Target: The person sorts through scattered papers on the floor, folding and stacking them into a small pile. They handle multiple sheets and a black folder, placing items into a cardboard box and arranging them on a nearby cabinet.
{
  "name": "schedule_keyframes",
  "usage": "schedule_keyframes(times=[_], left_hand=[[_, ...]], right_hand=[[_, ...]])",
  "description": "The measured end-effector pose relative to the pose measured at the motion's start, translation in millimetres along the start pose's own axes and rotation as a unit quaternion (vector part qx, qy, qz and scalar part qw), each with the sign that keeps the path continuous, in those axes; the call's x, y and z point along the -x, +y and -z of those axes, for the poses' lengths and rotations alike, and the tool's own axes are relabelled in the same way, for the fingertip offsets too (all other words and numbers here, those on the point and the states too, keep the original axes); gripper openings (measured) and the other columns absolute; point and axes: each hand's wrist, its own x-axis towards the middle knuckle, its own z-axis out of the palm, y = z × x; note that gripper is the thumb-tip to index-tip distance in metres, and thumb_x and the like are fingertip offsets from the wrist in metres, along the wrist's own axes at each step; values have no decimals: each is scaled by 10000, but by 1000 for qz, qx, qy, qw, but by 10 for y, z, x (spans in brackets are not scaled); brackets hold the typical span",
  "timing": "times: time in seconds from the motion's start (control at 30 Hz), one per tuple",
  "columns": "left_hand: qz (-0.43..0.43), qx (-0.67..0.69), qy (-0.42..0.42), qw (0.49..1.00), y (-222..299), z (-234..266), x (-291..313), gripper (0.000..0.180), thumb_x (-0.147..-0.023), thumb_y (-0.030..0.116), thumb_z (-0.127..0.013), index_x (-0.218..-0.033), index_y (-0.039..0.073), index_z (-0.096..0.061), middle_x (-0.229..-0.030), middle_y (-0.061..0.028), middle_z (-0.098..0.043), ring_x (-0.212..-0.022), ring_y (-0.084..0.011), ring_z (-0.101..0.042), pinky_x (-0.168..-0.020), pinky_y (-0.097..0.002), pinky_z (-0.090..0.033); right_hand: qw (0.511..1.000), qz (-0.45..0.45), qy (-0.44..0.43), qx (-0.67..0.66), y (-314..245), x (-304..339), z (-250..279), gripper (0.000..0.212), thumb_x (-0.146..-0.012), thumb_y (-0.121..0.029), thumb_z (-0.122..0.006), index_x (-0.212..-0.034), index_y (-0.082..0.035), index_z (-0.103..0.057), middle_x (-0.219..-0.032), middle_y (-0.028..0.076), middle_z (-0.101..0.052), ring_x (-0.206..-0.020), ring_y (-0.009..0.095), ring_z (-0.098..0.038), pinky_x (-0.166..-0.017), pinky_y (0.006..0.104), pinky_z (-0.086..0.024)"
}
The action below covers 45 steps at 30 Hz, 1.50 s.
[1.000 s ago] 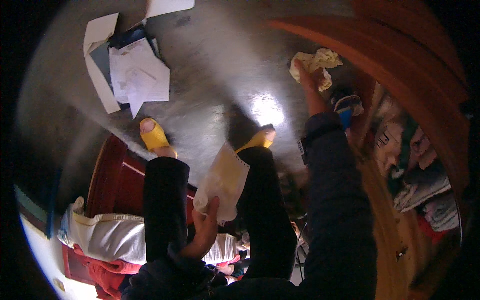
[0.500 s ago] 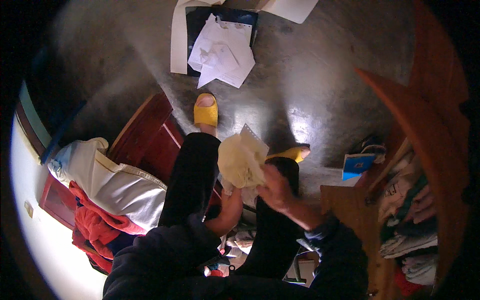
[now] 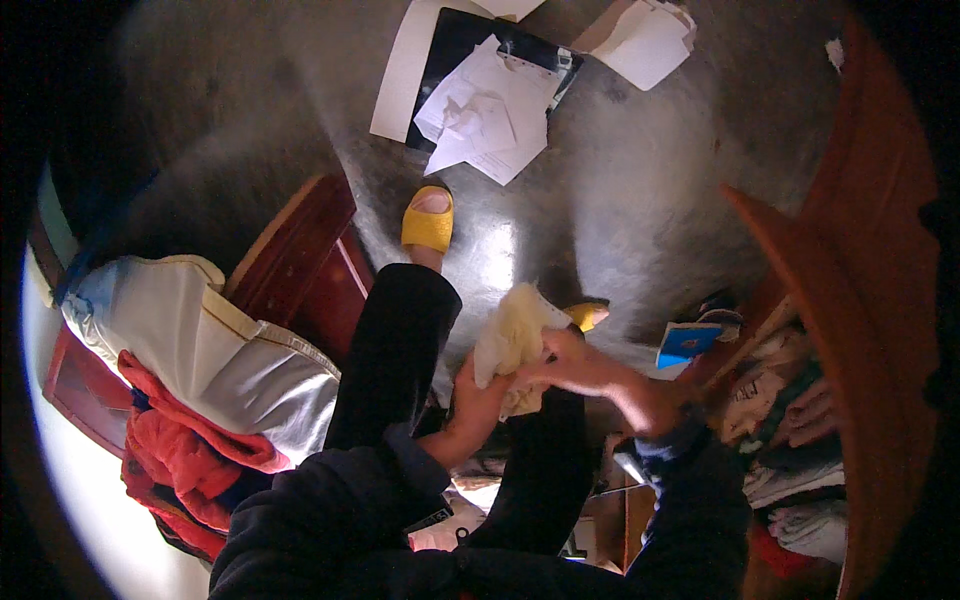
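A crumpled wad of cream paper (image 3: pixel 513 338) is held between my two hands, above the gap between my knees. My left hand (image 3: pixel 477 405) is closed round its lower left side. On the other side my right hand (image 3: pixel 572 362) has its fingers bent over the paper, close against the left hand. A pale piece of the wad pokes out below the hands, and a whiter part shows at the upper right. Parts of the fingertips are hidden by the folds.
Torn white sheets (image 3: pixel 480 115) lie on a dark flat board (image 3: pixel 430 75) on the floor ahead. Another sheet (image 3: pixel 645 45) is farther right. A blue booklet (image 3: pixel 688 343) is near wooden shelving with folded clothes (image 3: pixel 790 430). White cloth (image 3: pixel 200 330) and red cloth (image 3: pixel 185 450) are at left.
The hands have shifted slightly right and closed tighter on the paper, which is now more compact. The whole view has turned a little, bringing another sheet into sight.
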Motion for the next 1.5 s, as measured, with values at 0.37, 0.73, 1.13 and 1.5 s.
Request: schedule_keyframes(times=[0.37, 0.73, 1.13, 1.5], left_hand=[[-32, -6, -95, 995, 103, 197, 81, 369, -772, -58, -555, -1136, 1, -554, -1043, -99, -632, -975, -168, -585, -878, -304, -453], [-68, 70, -109, 989, 532, 320, 61, 294, -772, -33, -566, -1063, 13, -564, -1004, -84, -621, -957, -158, -578, -848, -299, -452], [-48, 129, -86, 987, 495, 176, 60, 347, -800, -32, -557, -1144, 5, -535, -1070, -104, -617, -1002, -180, -584, -888, -308, -447], [-35, 84, -84, 992, 333, 92, 78, 395, -791, -2, -592, -1179, 2, -518, -1095, -117, -616, -1031, -203, -588, -902, -335, -458]], right_hand=[[734, 312, 483, 361, -1486, -1283, 1172, 281, -838, -204, -593, -1084, -66, -586, -1044, 119, -622, -949, 298, -584, -798, 380, -465], [584, 95, 512, 623, -2081, -1886, 1612, 848, -689, -456, -721, -1329, -42, -352, -1117, 225, -571, -1064, 369, -542, -906, 431, -432], [819, 69, 399, 407, -1516, -1583, 1771, 569, -767, -484, -645, -1111, -36, -578, -893, 129, -627, -875, 289, -606, -763, 400, -455], [923, 86, 375, -1, -1535, -1691, 1596, 339, -840, -335, -622, -985, -32, -666, -865, 25, -637, -784, 122, -550, -709, 256, -420]])
